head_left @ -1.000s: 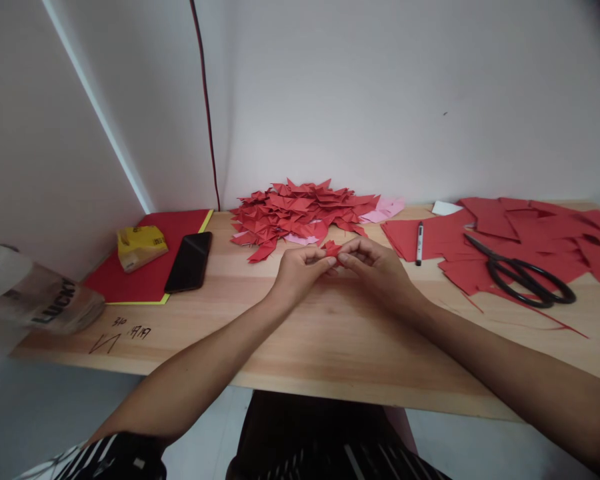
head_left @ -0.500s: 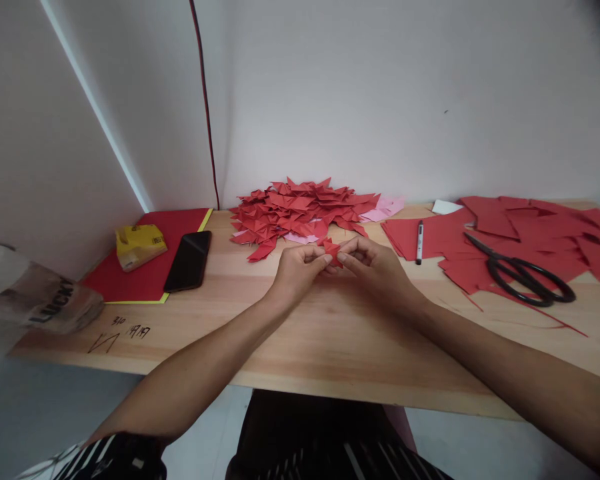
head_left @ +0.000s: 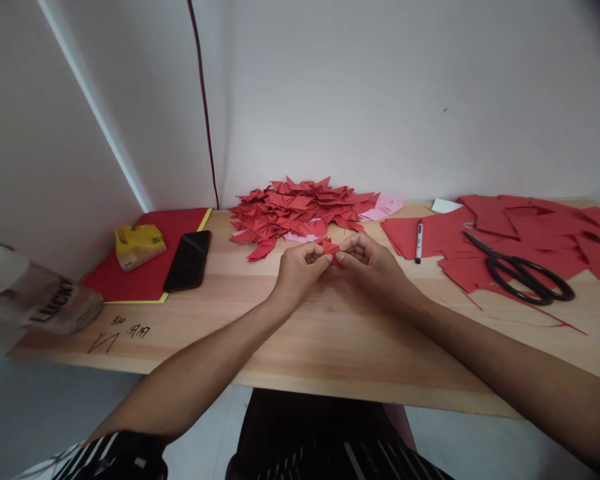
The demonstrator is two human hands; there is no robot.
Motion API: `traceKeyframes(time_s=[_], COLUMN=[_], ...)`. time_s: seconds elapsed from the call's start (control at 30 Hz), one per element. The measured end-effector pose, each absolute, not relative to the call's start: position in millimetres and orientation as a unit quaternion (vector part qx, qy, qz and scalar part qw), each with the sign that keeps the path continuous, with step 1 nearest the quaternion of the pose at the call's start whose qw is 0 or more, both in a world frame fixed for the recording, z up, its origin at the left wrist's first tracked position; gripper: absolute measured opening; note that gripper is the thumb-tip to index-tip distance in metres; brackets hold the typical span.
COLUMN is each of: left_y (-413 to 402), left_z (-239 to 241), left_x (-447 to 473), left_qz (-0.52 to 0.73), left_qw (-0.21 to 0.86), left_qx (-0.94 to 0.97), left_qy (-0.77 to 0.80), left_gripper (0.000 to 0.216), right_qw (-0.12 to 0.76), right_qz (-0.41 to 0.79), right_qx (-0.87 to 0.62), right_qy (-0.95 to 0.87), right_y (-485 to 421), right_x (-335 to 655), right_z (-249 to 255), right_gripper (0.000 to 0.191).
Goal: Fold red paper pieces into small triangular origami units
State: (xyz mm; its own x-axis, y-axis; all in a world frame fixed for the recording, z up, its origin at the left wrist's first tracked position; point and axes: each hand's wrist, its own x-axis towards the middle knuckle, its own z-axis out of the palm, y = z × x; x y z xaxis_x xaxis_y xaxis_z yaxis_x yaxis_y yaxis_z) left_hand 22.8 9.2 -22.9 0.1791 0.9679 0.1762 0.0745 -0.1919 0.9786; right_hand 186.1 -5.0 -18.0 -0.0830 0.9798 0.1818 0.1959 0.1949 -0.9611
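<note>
Between my two hands is a small folded piece of red paper, pointed at its top. My left hand pinches its left side between thumb and fingers. The thumb and fingers of my right hand grip its right side. The lower part of the paper is mostly hidden by my fingers. Just behind my hands lies a heap of folded red paper pieces, with a few pink ones among them.
On the right, black-handled scissors rest on red paper sheets, with a marker nearby. To the left are a phone, a yellow packet on a red folder, and a bottle. A wall stands behind the table.
The fingers of my right hand have shifted slightly on the folded red paper, and the paper is turned a little. Both hands stay in the same place.
</note>
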Motion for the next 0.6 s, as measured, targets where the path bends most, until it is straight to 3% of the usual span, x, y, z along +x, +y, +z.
traceKeyframes(time_s=[0.17,0.6], left_y=[8.1,7.0], left_z=[-21.2,-16.2], left_x=[22.6,23.8], left_qz=[0.476,0.470], left_qw=[0.471,0.462], left_qx=[0.622,0.620], left_qy=[0.405,0.426], left_gripper=[0.011,0.019], right_qw=[0.405,0.395], right_qz=[0.351,0.339], right_qx=[-0.499,-0.491], right_qy=[-0.681,-0.698], right_y=[-4.3,-7.7], right_x=[188.4,186.8], right_z=[-15.7,-13.6], right_gripper=[0.021,0.020])
